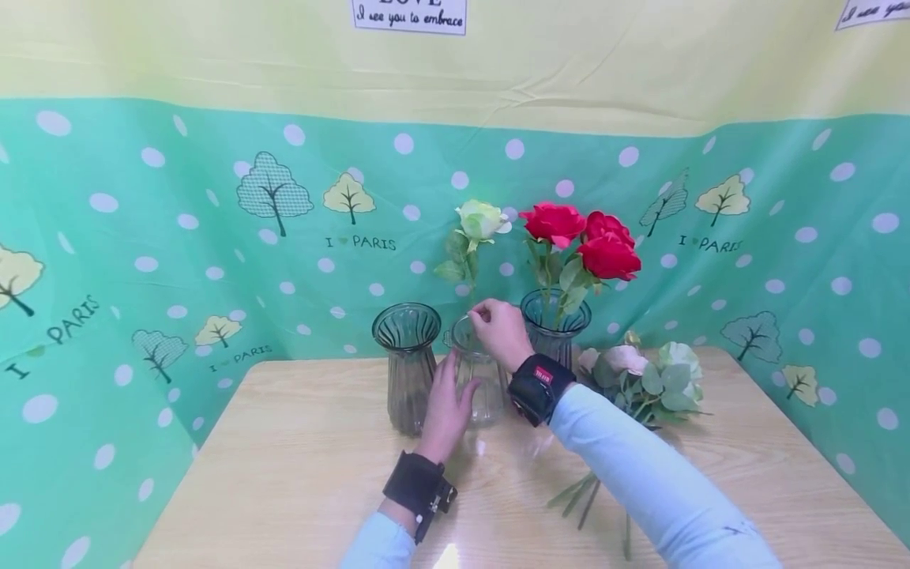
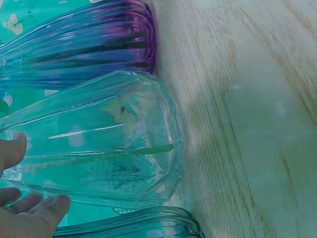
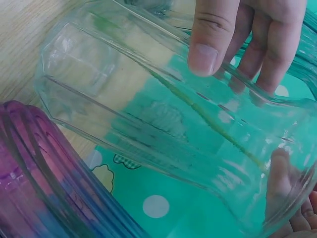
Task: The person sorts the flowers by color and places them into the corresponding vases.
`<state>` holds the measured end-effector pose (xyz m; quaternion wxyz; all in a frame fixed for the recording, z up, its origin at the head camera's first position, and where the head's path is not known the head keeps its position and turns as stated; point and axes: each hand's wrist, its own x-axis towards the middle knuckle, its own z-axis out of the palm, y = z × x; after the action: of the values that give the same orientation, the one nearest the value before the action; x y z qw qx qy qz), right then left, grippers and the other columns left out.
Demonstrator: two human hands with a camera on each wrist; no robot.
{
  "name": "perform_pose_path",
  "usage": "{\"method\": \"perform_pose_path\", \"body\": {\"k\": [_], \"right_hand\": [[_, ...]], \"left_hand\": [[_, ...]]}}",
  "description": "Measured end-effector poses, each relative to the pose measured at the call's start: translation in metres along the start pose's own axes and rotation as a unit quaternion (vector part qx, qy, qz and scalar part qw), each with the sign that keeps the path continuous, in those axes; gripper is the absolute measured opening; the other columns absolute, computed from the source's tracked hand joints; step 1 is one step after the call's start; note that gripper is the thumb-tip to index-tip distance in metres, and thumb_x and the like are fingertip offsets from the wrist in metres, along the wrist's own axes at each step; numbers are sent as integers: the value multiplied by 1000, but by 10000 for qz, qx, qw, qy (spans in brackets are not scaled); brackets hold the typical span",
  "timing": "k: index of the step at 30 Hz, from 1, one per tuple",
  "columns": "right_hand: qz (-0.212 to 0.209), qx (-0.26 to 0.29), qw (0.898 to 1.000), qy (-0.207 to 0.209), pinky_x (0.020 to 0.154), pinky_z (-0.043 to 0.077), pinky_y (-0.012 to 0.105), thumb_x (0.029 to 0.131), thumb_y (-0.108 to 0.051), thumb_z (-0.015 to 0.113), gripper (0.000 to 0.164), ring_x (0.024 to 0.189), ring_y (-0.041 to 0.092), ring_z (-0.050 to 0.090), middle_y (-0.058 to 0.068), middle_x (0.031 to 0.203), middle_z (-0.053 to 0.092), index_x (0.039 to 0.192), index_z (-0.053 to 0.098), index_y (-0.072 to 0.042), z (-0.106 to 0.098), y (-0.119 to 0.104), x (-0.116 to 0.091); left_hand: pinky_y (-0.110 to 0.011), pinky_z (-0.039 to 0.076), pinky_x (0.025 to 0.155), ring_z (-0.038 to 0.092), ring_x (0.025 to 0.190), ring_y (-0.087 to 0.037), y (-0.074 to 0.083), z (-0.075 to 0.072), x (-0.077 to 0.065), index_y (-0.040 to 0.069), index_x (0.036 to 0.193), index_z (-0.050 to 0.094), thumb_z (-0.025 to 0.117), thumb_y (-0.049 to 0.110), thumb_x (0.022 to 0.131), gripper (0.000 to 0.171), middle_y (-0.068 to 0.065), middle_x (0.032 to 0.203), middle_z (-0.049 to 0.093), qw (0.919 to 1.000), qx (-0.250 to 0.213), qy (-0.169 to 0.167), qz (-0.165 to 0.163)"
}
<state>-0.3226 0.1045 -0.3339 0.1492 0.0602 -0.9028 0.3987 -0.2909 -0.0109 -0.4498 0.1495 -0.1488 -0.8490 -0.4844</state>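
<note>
A clear glass vase (image 1: pixel 486 391) stands between two tinted ones. My left hand (image 1: pixel 446 411) steadies it around the neck, thumb on one side and fingers on the other. At its rim, my right hand (image 1: pixel 503 336) pinches the stem of a pale green-white rose (image 1: pixel 480 220), whose bloom stands above the vase. In the right wrist view the green stem (image 3: pixel 198 110) runs down inside the glass. The left wrist view shows the stem's cut end (image 2: pixel 157 149) near the vase base.
A grey fluted vase (image 1: pixel 405 379) is at the left. To the right, another vase (image 1: pixel 557 340) holds red roses (image 1: pixel 590 237). Pale flowers (image 1: pixel 643 371) lie on the wooden table (image 1: pixel 284 474), their stems toward the front. A patterned cloth (image 1: pixel 213 158) hangs behind.
</note>
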Motion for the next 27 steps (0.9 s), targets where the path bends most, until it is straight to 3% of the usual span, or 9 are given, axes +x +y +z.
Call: {"method": "perform_pose_path", "body": {"k": [9, 18, 27], "right_hand": [[-68, -78, 9999, 76, 66, 51, 29, 92, -20, 56, 21, 76, 19, 62, 8, 86, 70, 99, 69, -5, -12, -7, -10], [-303, 183, 9992, 194, 61, 50, 25, 90, -21, 57, 22, 68, 16, 65, 10, 80, 71, 98, 69, -4, -42, -18, -21], [-31, 484, 9987, 182, 64, 55, 25, 93, -23, 54, 27, 74, 24, 70, 13, 84, 71, 104, 67, -3, -77, -2, -33]], "left_hand": [[-48, 36, 110, 39, 132, -35, 0, 2, 0, 4, 146, 26, 56, 23, 93, 64, -20, 147, 34, 10000, -41, 66, 9], [-49, 38, 108, 41, 131, -36, 0, 2, -2, 4, 146, 26, 57, 25, 92, 65, -21, 146, 36, 9999, -50, 115, -12], [-48, 35, 111, 38, 133, -32, 2, 2, -1, 10, 148, 24, 57, 24, 92, 66, -15, 148, 34, 9998, -133, 22, -148]]}}
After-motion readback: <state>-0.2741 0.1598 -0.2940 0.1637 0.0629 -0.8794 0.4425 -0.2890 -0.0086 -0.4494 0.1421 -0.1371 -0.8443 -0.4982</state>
